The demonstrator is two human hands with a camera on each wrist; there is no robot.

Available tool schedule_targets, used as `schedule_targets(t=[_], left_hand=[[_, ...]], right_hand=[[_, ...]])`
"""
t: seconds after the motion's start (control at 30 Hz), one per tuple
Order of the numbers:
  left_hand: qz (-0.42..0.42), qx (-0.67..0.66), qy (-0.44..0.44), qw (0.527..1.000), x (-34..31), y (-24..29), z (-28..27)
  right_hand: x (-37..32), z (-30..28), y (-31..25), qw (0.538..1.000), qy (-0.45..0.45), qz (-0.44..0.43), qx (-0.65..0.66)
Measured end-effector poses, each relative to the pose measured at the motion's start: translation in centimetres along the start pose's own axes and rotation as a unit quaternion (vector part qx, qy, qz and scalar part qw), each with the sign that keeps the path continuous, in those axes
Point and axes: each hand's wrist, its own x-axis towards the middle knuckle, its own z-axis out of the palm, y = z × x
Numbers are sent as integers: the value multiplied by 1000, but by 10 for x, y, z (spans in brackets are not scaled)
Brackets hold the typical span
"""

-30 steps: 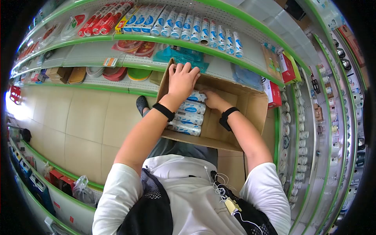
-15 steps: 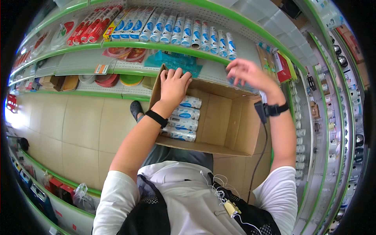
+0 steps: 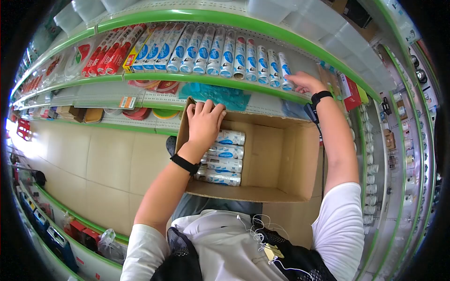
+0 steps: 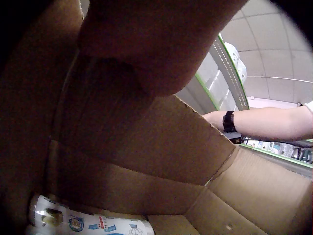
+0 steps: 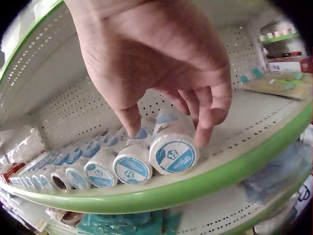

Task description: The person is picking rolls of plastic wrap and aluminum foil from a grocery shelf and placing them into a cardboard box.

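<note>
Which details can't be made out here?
Head view: left end of uppermost boxed roll, behind left hand.
Head view: print on price label, too small.
Left wrist view: lower part of printed roll, cut off by bottom edge.
Right wrist view: far end of nearest shelf roll, behind right hand.

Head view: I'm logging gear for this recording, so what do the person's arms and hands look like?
The left hand and right hand show no gloves. The short sleeves are white. The left wrist wears a plain black band; the right wrist's black strap carries a small black box with a dark cable.
</note>
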Motion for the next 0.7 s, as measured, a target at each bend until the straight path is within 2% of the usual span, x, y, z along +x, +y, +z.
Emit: schedule_targets(t=[0.13, 0.2, 0.23, 0.3, 0.33, 0.37, 0.43, 0.47, 0.53, 0.57, 0.63, 0.7], left_hand=[[5, 14, -3, 1000, 7, -5, 1], [8, 18, 2, 1000, 7, -6, 3], [8, 18, -2, 1000, 7, -6, 3], [10, 15, 7, 1000, 5, -6, 3], [11, 17, 11, 1000, 3, -6, 4], [10, 16, 8, 1000, 1, -5, 4], [15, 5, 12, 1000, 0, -4, 1], [21, 3, 20, 1000, -3, -3, 2], [25, 2, 25, 999, -7, 0, 0], [29, 2, 30, 999, -9, 2, 0], [30, 3, 33, 999, -12, 5, -3], [27, 2, 28, 999, -23, 7, -2]], right_hand=[[31, 9, -2, 999, -40, 10, -27], [39, 7, 0, 993, -74, 10, -92], [42, 7, 3, 993, -77, 12, -90], [44, -1, 13, 999, -13, -9, -52], [38, -12, 11, 997, -53, 5, -63], [25, -16, 18, 996, -55, 7, -63], [-30, -24, 20, 992, -4, -32, 121], [-54, -30, 22, 992, -3, -31, 120], [-100, -44, 26, 983, -61, -85, 150], [-125, -49, 30, 984, -59, -84, 146], [-172, -55, 40, 965, -125, -159, 165], [-216, -59, 53, 945, -193, -198, 173]])
